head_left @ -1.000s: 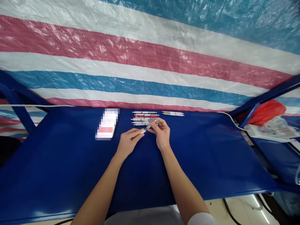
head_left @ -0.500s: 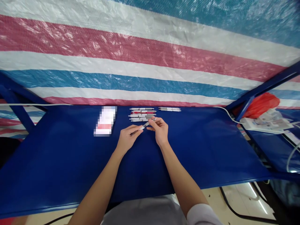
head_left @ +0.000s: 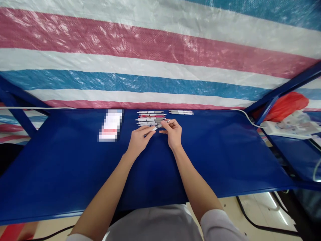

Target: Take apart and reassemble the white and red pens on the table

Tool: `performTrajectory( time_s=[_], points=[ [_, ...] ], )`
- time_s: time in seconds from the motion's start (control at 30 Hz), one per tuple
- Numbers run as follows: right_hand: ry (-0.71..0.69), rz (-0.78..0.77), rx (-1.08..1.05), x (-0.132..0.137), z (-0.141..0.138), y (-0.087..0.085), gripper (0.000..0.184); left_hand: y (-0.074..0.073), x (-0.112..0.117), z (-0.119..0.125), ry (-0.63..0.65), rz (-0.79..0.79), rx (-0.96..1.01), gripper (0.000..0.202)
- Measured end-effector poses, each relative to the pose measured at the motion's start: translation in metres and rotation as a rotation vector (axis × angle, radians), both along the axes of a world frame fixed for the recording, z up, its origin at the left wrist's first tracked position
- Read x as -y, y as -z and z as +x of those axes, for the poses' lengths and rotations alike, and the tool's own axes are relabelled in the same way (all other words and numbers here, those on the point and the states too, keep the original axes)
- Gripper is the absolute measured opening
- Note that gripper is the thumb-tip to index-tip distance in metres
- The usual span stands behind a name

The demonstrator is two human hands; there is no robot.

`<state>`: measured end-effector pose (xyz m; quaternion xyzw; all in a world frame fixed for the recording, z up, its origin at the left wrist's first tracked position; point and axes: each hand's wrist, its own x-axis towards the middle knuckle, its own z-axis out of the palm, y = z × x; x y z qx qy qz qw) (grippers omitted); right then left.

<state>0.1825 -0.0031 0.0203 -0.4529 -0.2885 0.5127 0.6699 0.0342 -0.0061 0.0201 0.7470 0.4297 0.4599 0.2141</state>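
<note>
Between my two hands, over the middle of the blue table (head_left: 213,154), is a white and grey pen (head_left: 157,127). My left hand (head_left: 139,136) pinches its lower left end. Fingers of my right hand (head_left: 173,132) are closed around its upper right end. The pen slants up to the right, and my fingers hide both ends in part. Just beyond my hands lies a row of several pens (head_left: 150,116), mostly white and grey, one with a red grip. To the right of that row, two more white pens (head_left: 181,112) lie side by side.
A phone-like object, blurred out (head_left: 110,125), lies left of the pens. Striped plastic sheeting (head_left: 150,60) hangs behind the table. Blue frame bars (head_left: 283,88) stand at both sides. A red plastic bag (head_left: 288,105) and a white tray (head_left: 288,132) sit at the right.
My right hand's fingers have shifted slightly on the pen's upper end. Both hands still hold the pen. The whole view has tilted a little, so the table appears slightly higher.
</note>
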Motion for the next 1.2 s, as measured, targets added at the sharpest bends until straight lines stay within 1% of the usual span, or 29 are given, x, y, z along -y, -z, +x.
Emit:
performTrajectory(
  time_s=[0.1, 0.17, 0.2, 0.27, 0.37, 0.43, 0.57, 0.67, 0.8, 0.87, 0.93, 1.1, 1.2],
  points=[
    [0.002, -0.007, -0.003, -0.001, 0.003, 0.0, 0.034, 0.01, -0.001, 0.005, -0.017, 0.107, -0.01, 0.019],
    [0.003, -0.014, 0.001, -0.001, 0.004, 0.0, 0.034, 0.015, -0.001, 0.006, -0.027, 0.119, -0.002, 0.019],
    [0.004, -0.016, 0.012, -0.001, 0.004, 0.001, 0.034, 0.016, 0.0, 0.006, -0.023, 0.1, 0.004, 0.019],
    [0.005, -0.01, 0.047, -0.001, 0.005, 0.002, 0.03, 0.016, 0.0, 0.005, -0.003, 0.024, 0.024, 0.018],
    [-0.007, 0.023, 0.073, 0.0, 0.006, 0.003, 0.025, 0.012, 0.001, 0.001, 0.032, -0.148, 0.062, 0.018],
    [-0.015, 0.042, 0.04, 0.001, 0.006, 0.003, 0.022, 0.008, 0.001, -0.002, 0.067, -0.261, 0.078, 0.019],
    [-0.058, 0.063, -0.113, 0.002, 0.004, 0.004, 0.018, 0.003, 0.0, -0.008, 0.154, -0.47, 0.132, 0.021],
    [-0.117, 0.06, -0.197, 0.003, 0.002, 0.007, 0.022, 0.001, 0.0, -0.011, 0.209, -0.537, 0.18, 0.02],
    [-0.165, 0.064, -0.204, 0.003, 0.003, 0.009, 0.023, -0.001, -0.001, -0.013, 0.235, -0.562, 0.194, 0.019],
    [-0.157, 0.071, -0.19, 0.003, 0.003, 0.009, 0.023, 0.0, 0.0, -0.012, 0.227, -0.555, 0.187, 0.018],
    [-0.131, 0.07, -0.177, 0.002, 0.003, 0.009, 0.025, 0.001, 0.001, -0.011, 0.201, -0.504, 0.169, 0.017],
    [-0.033, 0.03, -0.153, 0.0, -0.002, 0.008, 0.03, 0.01, 0.005, -0.005, 0.077, -0.222, 0.107, 0.018],
    [-0.016, 0.02, -0.118, -0.001, -0.004, 0.007, 0.026, 0.014, 0.006, -0.003, 0.018, -0.146, 0.092, 0.018]
  ],
)
